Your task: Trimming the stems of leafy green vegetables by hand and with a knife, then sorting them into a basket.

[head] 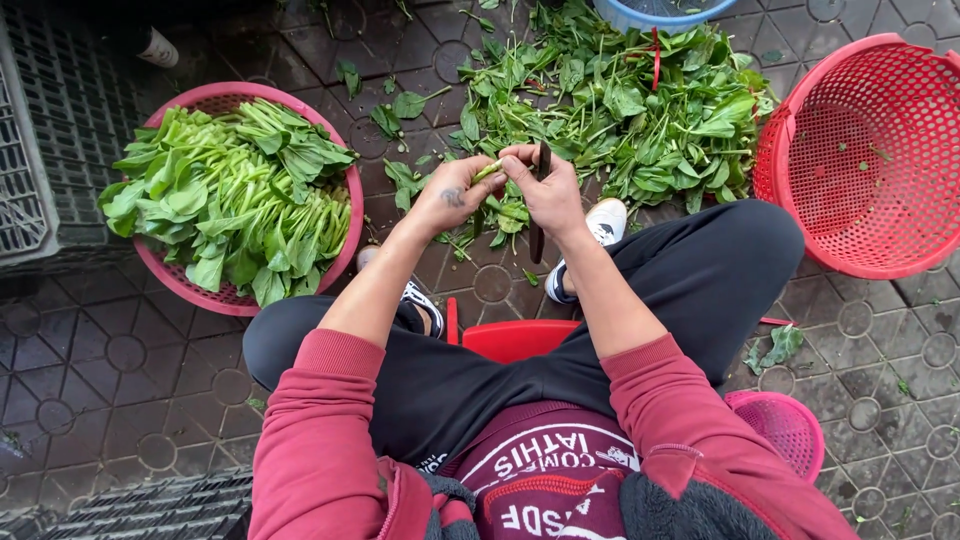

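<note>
My left hand [455, 192] pinches a pale green vegetable stem [487, 171] in front of my knees. My right hand [545, 190] grips a dark knife [540, 205], its blade pointing down toward my shoes, and its fingertips meet the same stem. Both hands hover above the paved ground, at the near edge of a loose pile of leafy greens [640, 110]. To the left, a pink basket [347, 182] is heaped with trimmed greens [235, 195] laid side by side.
An empty red perforated basket [870, 150] stands at right. A blue basin rim [650, 15] shows at top. A small pink basket [785, 425] sits by my right hip. Grey plastic crates [35, 150] line the left. I sit on a red stool [510, 338].
</note>
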